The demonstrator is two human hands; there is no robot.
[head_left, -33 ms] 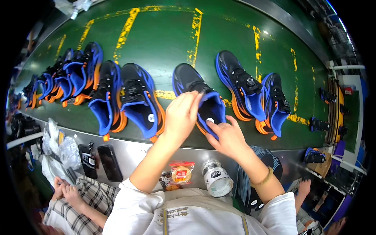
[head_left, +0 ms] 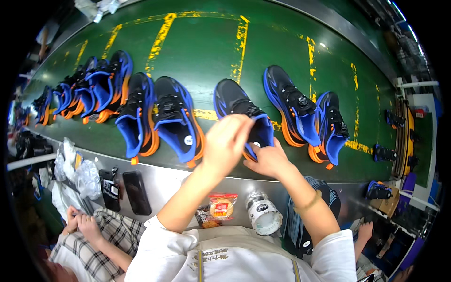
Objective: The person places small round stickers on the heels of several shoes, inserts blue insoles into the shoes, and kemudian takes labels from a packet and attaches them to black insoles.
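Note:
A black, blue and orange sneaker (head_left: 231, 99) rests in front of me on the green belt, toe pointing away. My right hand (head_left: 268, 159) grips its heel collar, thumb at the opening and fingers around the outer side. At the left edge of the same opening is my left hand (head_left: 226, 141), fingertips pressed together; whatever lies between them is hidden. Inside the shoe a white round sticker (head_left: 256, 144) shows in part. To its right stand two matching sneakers, the nearer one (head_left: 287, 105) with its tongue upright. Two more sneakers, one (head_left: 174, 113) beside my left hand, stand to the left.
More sneakers (head_left: 110, 80) line the green belt (head_left: 197, 51) at the far left. On the metal ledge lie a black phone (head_left: 136, 192), packaged snacks (head_left: 221, 207) and a white cylinder (head_left: 264, 216). Striped dark insoles (head_left: 314, 202) are stacked beside my right forearm. A co-worker's hands (head_left: 84, 223) are at lower left.
The whole view has shifted slightly, so the shoes sit further right in it. My left fingertips are a little lower at the shoe opening; my right hand keeps its hold on the heel.

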